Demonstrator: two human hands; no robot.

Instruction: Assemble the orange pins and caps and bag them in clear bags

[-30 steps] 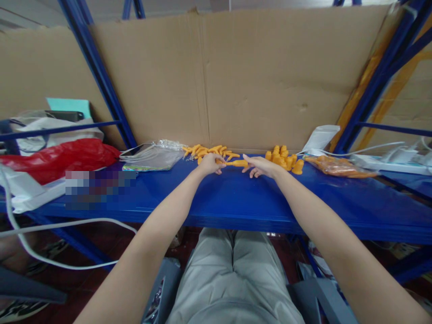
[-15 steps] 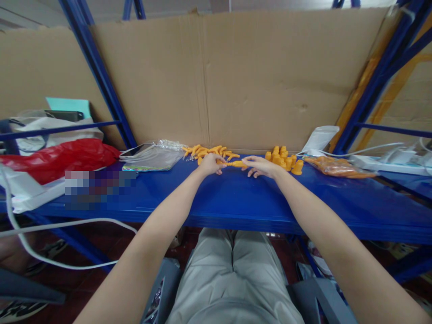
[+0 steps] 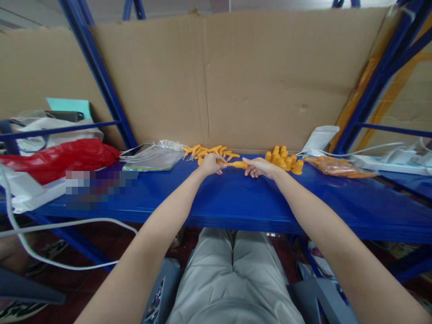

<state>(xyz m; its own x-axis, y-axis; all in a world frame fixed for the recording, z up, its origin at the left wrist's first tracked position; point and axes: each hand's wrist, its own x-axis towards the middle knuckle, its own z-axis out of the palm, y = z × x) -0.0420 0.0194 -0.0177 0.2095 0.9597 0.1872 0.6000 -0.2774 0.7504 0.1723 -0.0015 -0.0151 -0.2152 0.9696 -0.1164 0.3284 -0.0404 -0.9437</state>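
Between my two hands, just above the blue table, lies a slim orange plastic piece held level. My left hand pinches its narrow, ridged end. At the thicker end, my right hand grips with thumb and fingers, the other fingers curled. Behind my left hand is a heap of small orange branching parts, some with little metal bits. Several orange cup-shaped parts stand in a cluster just right of my right hand. The fingertips partly cover the held piece.
A clear plastic bag and a red plastic bag lie to the left. On the right are a bag of orange parts and a white power strip. Cardboard walls the back, between blue posts.
My right hand's fingers have curled in closer around the thick end of the orange piece. My left hand stays nearly still.
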